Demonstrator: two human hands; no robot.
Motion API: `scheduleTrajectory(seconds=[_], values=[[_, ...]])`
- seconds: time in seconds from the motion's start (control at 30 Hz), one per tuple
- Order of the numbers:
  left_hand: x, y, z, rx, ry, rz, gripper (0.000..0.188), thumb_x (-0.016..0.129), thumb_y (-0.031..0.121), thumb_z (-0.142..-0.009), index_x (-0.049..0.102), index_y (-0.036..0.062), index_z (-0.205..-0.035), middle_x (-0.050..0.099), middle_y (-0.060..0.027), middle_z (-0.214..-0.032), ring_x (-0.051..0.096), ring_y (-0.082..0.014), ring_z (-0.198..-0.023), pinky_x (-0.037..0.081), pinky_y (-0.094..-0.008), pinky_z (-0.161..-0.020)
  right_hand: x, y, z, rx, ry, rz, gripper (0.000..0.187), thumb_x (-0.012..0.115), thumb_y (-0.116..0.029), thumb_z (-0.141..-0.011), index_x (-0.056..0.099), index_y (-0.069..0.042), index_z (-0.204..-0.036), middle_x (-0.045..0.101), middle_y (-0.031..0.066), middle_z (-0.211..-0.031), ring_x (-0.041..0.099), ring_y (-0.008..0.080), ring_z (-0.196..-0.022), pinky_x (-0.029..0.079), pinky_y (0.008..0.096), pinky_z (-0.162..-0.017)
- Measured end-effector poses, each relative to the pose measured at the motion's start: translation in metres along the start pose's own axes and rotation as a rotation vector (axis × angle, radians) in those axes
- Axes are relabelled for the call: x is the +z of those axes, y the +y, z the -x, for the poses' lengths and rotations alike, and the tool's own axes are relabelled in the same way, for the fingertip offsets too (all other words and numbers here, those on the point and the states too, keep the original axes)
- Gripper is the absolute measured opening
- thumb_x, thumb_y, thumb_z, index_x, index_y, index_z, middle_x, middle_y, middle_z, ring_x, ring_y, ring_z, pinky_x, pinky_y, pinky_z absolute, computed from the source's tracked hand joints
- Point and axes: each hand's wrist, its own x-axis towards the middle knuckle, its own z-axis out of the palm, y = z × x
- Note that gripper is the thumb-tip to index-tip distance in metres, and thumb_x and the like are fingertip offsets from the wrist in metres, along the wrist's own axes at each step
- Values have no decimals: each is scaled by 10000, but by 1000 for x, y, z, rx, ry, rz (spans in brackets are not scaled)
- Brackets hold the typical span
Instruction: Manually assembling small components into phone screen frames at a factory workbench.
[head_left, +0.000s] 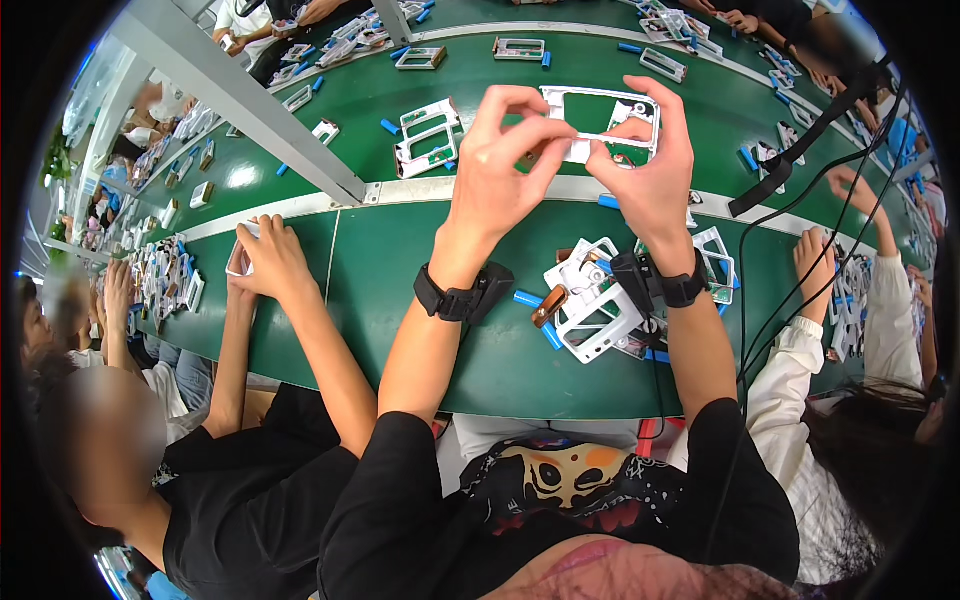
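Observation:
Both my hands are raised over the far edge of the green table, holding a white plastic frame (pixel 580 152) with open windows and a green circuit board at its right side. My left hand (pixel 495 165) pinches the frame's left part between thumb and fingers. My right hand (pixel 655 165) grips its right side, with the forefinger up along the outer edge and the thumb at the middle bar. Below them, between my forearms, lies a loose pile of similar white frames (pixel 600 318) with blue cylinders and a brown part among them.
Beyond a pale rail (pixel 400 188) runs a green belt (pixel 350 95) carrying white frames (pixel 428 140) with blue cylinders. A metal post (pixel 245 95) slants down at the left. Black cables (pixel 815 270) hang at the right. Co-workers sit on both sides; the left one's hands (pixel 265 262) hold a white part.

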Motion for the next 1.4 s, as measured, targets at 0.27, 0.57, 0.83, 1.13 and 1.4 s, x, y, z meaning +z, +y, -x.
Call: scheduleTrajectory(seconds=[0.27, 0.57, 0.83, 1.13, 1.4], values=[[0, 20, -7, -517, 5, 240, 391, 698, 37, -807, 521, 2, -1154, 623, -111, -945, 656, -169, -779, 526, -270, -621, -1, -2, 0, -98, 49, 103, 580, 692, 9, -695, 462, -46, -1225, 638, 29, -688, 600, 93, -683, 466, 232, -644], [-20, 6, -10, -476, -128, 315, 395, 698, 7, -797, 542, -10, -1160, 657, -98, -890, 626, -152, -824, 517, -270, -753, 5, -11, 4, -106, 10, 37, 577, 701, 22, -706, 443, -49, -1218, 638, 31, -697, 620, 98, -687, 464, 218, -574], [-16, 22, -7, -73, -37, -184, 356, 703, 3, -790, 576, -8, -1123, 653, -93, -931, 608, -154, -842, 506, -286, -787, -1, -14, 1, 15, 50, -81, 600, 743, 23, -714, 431, -48, -1222, 634, 36, -706, 622, 88, -711, 428, 169, -526], [2, 17, -5, -497, 105, 838, 295, 566, -8, -895, 499, -13, -1182, 635, -104, -1021, 621, -131, -900, 508, -258, -761, -4, -13, -1, -60, 38, -111, 629, 747, 36, -700, 428, -47, -1236, 632, 35, -689, 608, 76, -684, 422, 165, -537], [0, 20, -5, -377, 104, 568, 321, 540, -40, -889, 481, -6, -1203, 620, -92, -1004, 606, -117, -880, 504, -250, -766, -6, -14, -3, -149, 43, -49, 628, 738, 42, -698, 427, -43, -1236, 622, 37, -661, 602, 82, -667, 438, 190, -574]])
